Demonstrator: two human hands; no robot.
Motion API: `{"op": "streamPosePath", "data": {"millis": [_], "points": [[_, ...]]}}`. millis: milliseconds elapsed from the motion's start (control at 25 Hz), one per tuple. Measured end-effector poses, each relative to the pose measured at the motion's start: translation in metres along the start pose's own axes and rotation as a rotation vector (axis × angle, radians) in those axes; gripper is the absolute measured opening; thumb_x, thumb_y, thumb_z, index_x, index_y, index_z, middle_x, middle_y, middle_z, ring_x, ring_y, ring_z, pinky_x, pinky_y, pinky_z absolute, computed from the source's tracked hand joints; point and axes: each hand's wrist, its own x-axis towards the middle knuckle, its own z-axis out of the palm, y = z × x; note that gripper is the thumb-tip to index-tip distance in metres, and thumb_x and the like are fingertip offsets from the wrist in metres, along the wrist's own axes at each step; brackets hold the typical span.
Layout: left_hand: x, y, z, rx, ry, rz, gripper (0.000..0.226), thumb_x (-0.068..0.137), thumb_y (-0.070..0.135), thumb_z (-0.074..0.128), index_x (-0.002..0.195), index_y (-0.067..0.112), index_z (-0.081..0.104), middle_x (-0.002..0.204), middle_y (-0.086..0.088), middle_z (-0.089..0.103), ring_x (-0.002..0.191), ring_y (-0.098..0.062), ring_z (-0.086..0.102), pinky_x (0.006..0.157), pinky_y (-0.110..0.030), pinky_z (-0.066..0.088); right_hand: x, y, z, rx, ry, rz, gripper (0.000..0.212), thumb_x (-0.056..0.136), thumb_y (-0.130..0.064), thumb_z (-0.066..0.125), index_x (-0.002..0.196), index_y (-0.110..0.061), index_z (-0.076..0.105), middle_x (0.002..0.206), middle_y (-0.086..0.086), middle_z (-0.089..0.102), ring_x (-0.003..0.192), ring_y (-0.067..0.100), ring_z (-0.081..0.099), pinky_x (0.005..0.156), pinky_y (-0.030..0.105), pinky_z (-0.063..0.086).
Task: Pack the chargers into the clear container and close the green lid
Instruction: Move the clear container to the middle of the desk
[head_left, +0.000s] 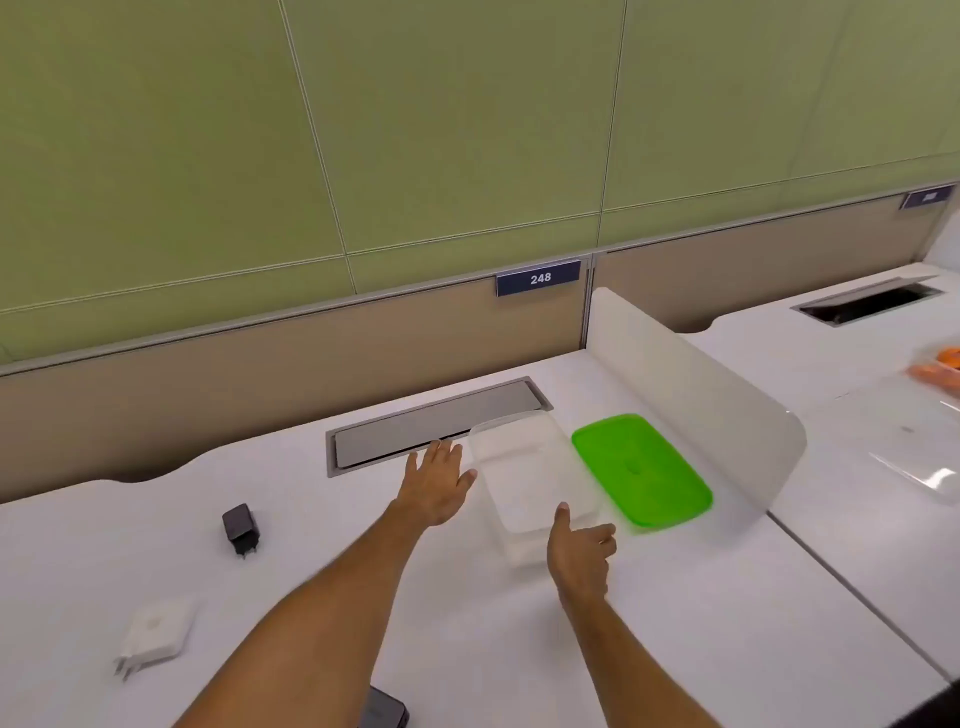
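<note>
Flanking clear container (524, 467): L hand (436, 483) fingers splayed, R hand (582, 545) fingers loosely apart, both empty

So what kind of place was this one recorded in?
Probably an open-plan office: a white desk with a built-in cable hatch, a numbered seat plate reading 248, and a low divider separating the neighbouring desk.

I have one view only, worn on the person's head, looking forward and down across the white table (675, 597) toward the green partition wall (415, 130). It sits close; both forearms reach in from the bottom edge. Wide-angle, straight lines bow slightly.
</note>
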Motion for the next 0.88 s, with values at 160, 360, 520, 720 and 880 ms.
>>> {"op": "streamPosePath", "data": {"millis": [160,360,520,720,880], "points": [[0.005,-0.001,0.010,-0.005,-0.050,-0.044,0.059,0.101,0.044,0.019,0.150,0.012,0.012,0.162,-0.007,0.007,0.149,-0.022,0.001,0.119,-0.049,0.003,0.010,0.001,0.008,0.107,-0.112,0.098,0.076,0.093,-0.056,0.037,0.142,0.000,0.024,0.147,0.023,0.033,0.124,0.043,0.047,0.101,0.047,0.038],[0.010,-0.005,0.019,-0.033,-0.060,-0.069,0.059,0.101,0.044,0.020,0.150,0.012,0.015,0.161,-0.006,0.010,0.148,-0.022,0.003,0.118,-0.050,0.005,0.016,-0.003,0.018,0.094,-0.134,0.100,0.070,0.094,-0.057,0.031,0.138,-0.002,0.033,0.139,0.022,0.046,0.116,0.041,0.055,0.098,0.045,0.041],[0.009,-0.008,0.022,-0.076,-0.067,-0.099,0.059,0.101,0.045,0.019,0.150,0.012,0.013,0.162,-0.007,0.008,0.148,-0.023,0.003,0.118,-0.050,0.004,0.020,-0.006,0.026,0.081,-0.116,0.123,0.063,0.094,-0.054,0.030,0.128,-0.001,0.036,0.113,0.020,0.063,0.096,0.040,0.066,0.092,0.044,0.050],[0.010,-0.014,0.021,-0.145,-0.057,-0.143,0.060,0.101,0.045,0.018,0.151,0.012,0.012,0.162,-0.006,0.007,0.149,-0.022,0.002,0.118,-0.049,0.003,0.021,-0.014,0.030,0.098,-0.094,0.153,0.046,0.096,-0.035,0.035,0.126,-0.001,0.039,0.097,0.019,0.066,0.091,0.039,0.068,0.090,0.045,0.052],[0.007,-0.025,0.017,-0.245,-0.040,-0.211,0.062,0.100,0.048,0.019,0.151,0.013,0.011,0.162,-0.006,0.005,0.149,-0.022,0.001,0.119,-0.048,0.002,0.022,-0.019,0.029,0.088,-0.064,0.115,0.041,0.093,-0.023,0.035,0.126,0.001,0.042,0.111,0.024,0.066,0.099,0.040,0.063,0.088,0.041,0.050]]}}
